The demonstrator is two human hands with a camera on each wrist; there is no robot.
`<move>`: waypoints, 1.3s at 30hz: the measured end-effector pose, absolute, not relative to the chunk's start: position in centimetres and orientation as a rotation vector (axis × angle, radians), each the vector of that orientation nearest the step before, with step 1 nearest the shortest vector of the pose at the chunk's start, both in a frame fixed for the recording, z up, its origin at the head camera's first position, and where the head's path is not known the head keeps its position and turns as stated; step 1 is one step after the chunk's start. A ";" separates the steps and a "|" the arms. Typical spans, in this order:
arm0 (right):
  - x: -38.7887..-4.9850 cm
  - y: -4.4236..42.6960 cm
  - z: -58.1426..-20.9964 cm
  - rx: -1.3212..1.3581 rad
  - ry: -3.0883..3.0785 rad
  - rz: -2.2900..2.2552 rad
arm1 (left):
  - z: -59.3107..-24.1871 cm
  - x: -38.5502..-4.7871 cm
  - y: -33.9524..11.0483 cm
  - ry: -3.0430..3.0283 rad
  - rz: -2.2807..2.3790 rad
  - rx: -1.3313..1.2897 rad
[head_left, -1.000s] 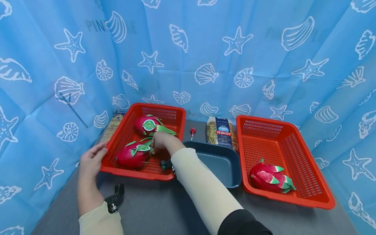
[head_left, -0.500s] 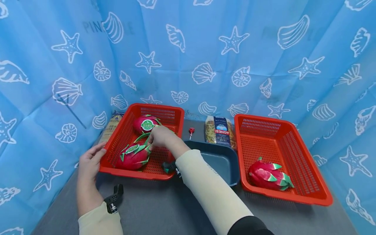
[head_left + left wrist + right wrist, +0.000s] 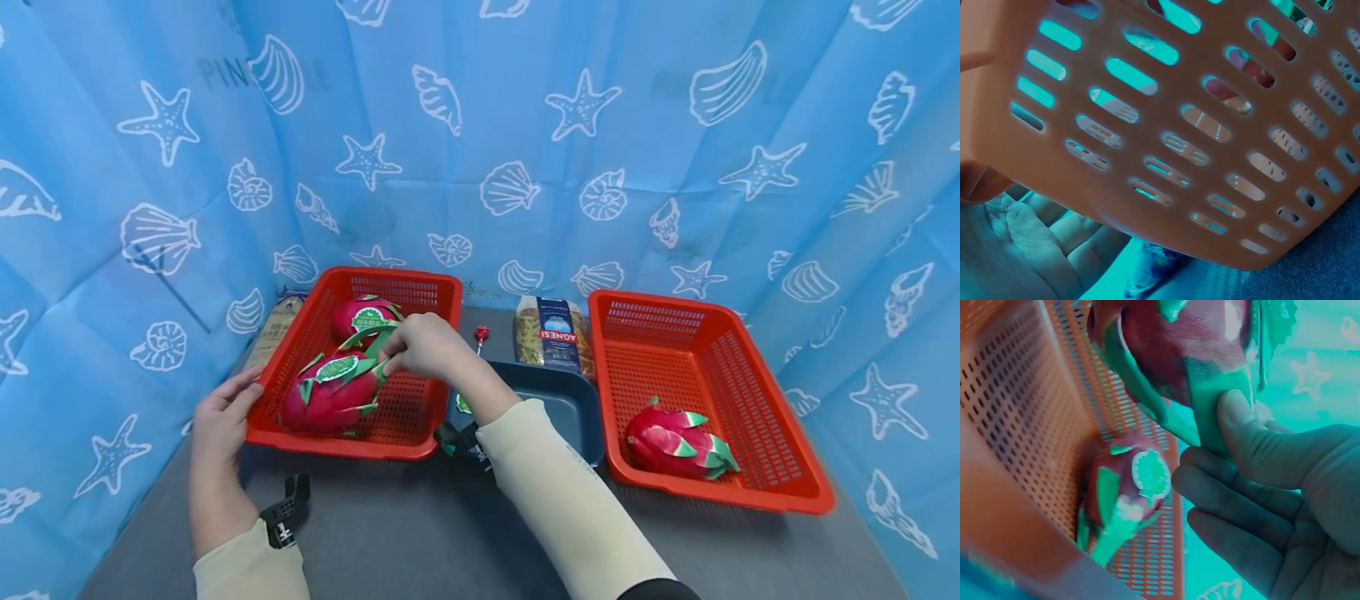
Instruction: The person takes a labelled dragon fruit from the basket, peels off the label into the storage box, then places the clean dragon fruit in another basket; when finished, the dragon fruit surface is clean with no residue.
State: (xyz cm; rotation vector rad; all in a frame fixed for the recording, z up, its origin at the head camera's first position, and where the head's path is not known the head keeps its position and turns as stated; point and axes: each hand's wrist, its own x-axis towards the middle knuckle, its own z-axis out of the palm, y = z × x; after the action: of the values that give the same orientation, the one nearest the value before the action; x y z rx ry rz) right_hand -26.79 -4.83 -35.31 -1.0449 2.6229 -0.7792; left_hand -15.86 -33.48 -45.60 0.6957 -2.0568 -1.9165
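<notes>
Your right grip (image 3: 429,348) pinches the green leafy end of the near dragon fruit (image 3: 328,402), the thumb pressed on a leaf and the fingers behind it; that leafy tuft probably serves as a handle, since the round pink body looks too smooth and bulky to take hold of so easily. The fruit is within the left basket (image 3: 408,425), towards its near left corner, leafy end turned to you, though you cannot tell from these views whether its underside clears the basket floor. Your left grip (image 3: 225,408) touches the rim at that basket's left side, likely to steady it against the pull; whether the fingers curl over the edge or merely press there, you cannot tell. Behind the pinched fruit lies 1 more, the far dragon fruit (image 3: 366,318), its round label facing up, partly hidden by leaves and your right grip. The right basket (image 3: 637,362) holds 1 dragon fruit, the lone dragon fruit (image 3: 675,442), lying on its side near the front wall. Between the 2 baskets sits a dark blue tray (image 3: 557,404), partly covered by your forearm, with a pasta bag (image 3: 553,333) and a red lollipop (image 3: 482,333) behind it on the grey desk (image 3: 390,525), apparently set aside from your reach.
</notes>
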 end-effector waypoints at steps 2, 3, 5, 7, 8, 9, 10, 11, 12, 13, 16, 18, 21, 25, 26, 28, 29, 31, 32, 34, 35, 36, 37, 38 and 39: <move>-26.4 -4.1 -34.8 -1.057 2.625 -0.832 | -45.5 -15.8 -33.5 -2.055 -1.928 0.708; -26.1 -3.7 -34.5 -1.055 2.624 -0.862 | -45.5 -15.8 -33.5 -2.055 -1.932 0.711; -25.7 -2.8 -34.0 -1.032 2.618 -0.933 | -45.5 -15.8 -33.5 -2.056 -1.934 0.717; -25.1 -1.9 -33.6 -0.990 2.623 -1.005 | -45.5 -15.8 -33.4 -2.054 -1.935 0.718; -24.8 -1.4 -33.4 -0.962 2.626 -1.041 | -45.5 -15.8 -33.4 -2.055 -1.934 0.717; -24.5 -0.9 -33.2 -0.931 2.628 -1.080 | -45.6 -15.8 -33.4 -2.053 -1.937 0.714; -24.1 -0.4 -33.0 -0.903 2.631 -1.116 | -45.6 -15.8 -33.4 -2.052 -1.938 0.713; -23.8 0.2 -32.8 -0.882 2.636 -1.150 | -45.7 -15.9 -33.4 -2.053 -1.935 0.713; -23.4 0.8 -32.6 -0.865 2.642 -1.178 | -45.7 -15.9 -33.4 -2.055 -1.933 0.712; -23.0 1.4 -32.4 -0.848 2.645 -1.214 | -45.8 -15.9 -33.4 -2.056 -1.933 0.711; -21.6 3.3 -31.7 -0.795 2.651 -1.316 | -45.8 -15.9 -33.4 -2.067 -1.919 0.716; -20.7 4.5 -31.3 -0.746 2.667 -1.368 | -45.8 -15.9 -33.4 -2.080 -1.910 0.719; -19.3 6.4 -30.8 -0.662 2.711 -1.422 | -45.9 -15.9 -33.5 -2.074 -1.914 0.731; -17.2 9.0 -30.7 -0.538 2.780 -1.468 | -45.9 -15.9 -33.5 -2.055 -1.930 0.745; -16.6 9.7 -30.8 -0.502 2.791 -1.477 | -45.9 -15.9 -33.5 -2.054 -1.931 0.750; -15.4 11.0 -31.2 -0.429 2.799 -1.486 | -45.9 -16.0 -33.5 -2.047 -1.938 0.752; -14.8 11.6 -31.3 -0.398 2.804 -1.484 | -45.9 -16.0 -33.5 -2.037 -1.943 0.747; -13.5 12.8 -31.8 -0.353 2.808 -1.479 | -45.9 -16.0 -33.5 -2.027 -1.948 0.745; -12.9 13.2 -32.1 -0.336 2.809 -1.475 | -45.8 -16.0 -33.5 -2.012 -1.958 0.746; -11.7 14.0 -32.7 -0.296 2.804 -1.463 | -45.8 -16.0 -33.4 -1.997 -1.966 0.740; -11.2 14.3 -33.0 -0.273 2.796 -1.462 | -45.8 -16.0 -33.4 -1.982 -1.978 0.743; -10.6 14.5 -33.5 -0.239 2.784 -1.463 | -45.8 -16.0 -33.4 -1.970 -1.992 0.749; -10.1 14.6 -34.0 -0.198 2.773 -1.464 | -45.8 -15.9 -33.4 -1.977 -1.986 0.748; -9.6 14.7 -34.5 -0.153 2.760 -1.468 | -45.9 -15.9 -33.4 -1.968 -1.997 0.746; -9.1 14.8 -35.2 -0.112 2.747 -1.474 | -45.9 -15.9 -33.3 -1.963 -2.002 0.744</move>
State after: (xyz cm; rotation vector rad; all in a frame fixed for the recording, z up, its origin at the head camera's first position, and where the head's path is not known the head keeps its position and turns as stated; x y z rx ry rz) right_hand -9.09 14.83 -35.18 -0.1115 2.7468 -1.4742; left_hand -15.90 -33.30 -45.89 0.7441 -1.9629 -2.0025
